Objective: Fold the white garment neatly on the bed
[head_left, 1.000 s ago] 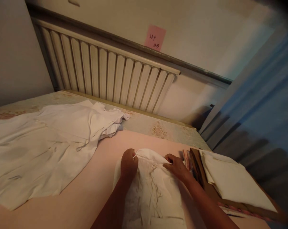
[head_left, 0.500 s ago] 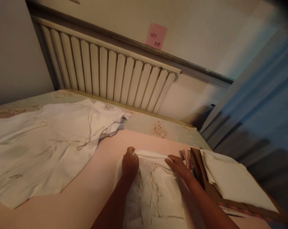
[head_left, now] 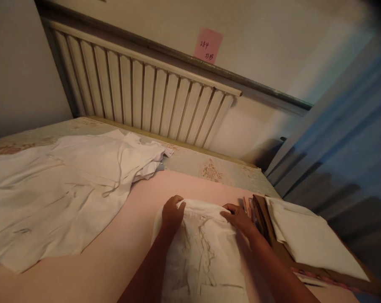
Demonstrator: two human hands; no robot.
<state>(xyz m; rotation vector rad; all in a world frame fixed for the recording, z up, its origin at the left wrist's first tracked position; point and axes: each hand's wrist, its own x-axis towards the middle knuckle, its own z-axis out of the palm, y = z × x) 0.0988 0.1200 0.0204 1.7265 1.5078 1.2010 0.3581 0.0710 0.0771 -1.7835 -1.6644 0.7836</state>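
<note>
Outstretched, left hand [head_left: 173,215] and right hand [head_left: 240,220] pinch one edge of the white garment [head_left: 222,256].

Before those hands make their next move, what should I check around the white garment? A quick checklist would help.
1. Left hand gripping the white garment at its top edge: ok.
2. Right hand gripping that edge farther right: ok.
3. Garment smooth: not ok, creases run down its middle.
4. Garment apart from the white clothing pile: ok, pink cover shows between.
5. Underside flat: cannot tell, hidden.
</note>
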